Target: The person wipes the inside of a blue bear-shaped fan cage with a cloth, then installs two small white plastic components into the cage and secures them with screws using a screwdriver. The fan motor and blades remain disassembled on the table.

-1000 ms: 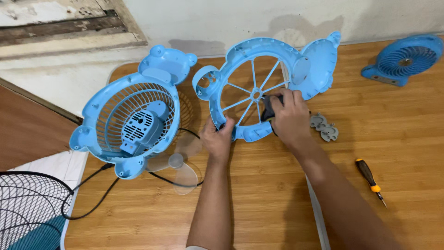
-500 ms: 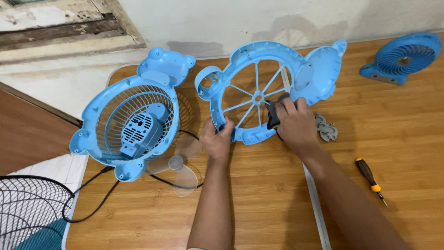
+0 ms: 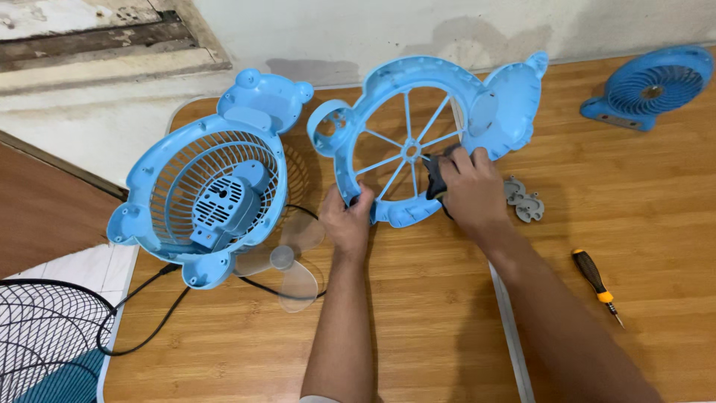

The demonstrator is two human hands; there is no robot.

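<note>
A light blue fan front cover (image 3: pixel 388 97) with thin spokes and ear-shaped lobes lies on the wooden table (image 3: pixel 656 224). My left hand (image 3: pixel 348 220) grips its lower left rim. My right hand (image 3: pixel 470 190) holds a black-handled screwdriver (image 3: pixel 435 177), whose tip points at the hub of the spokes. The fan's blue rear housing (image 3: pixel 198 198) with grille and motor lies to the left. A clear propeller blade (image 3: pixel 287 257) lies beside it.
A second screwdriver (image 3: pixel 593 275) with a black and orange handle lies at the right. Small grey plastic parts (image 3: pixel 522 200) sit by my right hand. A small blue desk fan (image 3: pixel 649 86) stands far right. A black wire guard (image 3: pixel 45 339) and black cord (image 3: pixel 142 310) are at lower left.
My right hand has shifted slightly left, bringing the screwdriver tip to the hub. The left hand keeps its grip on the rim.
</note>
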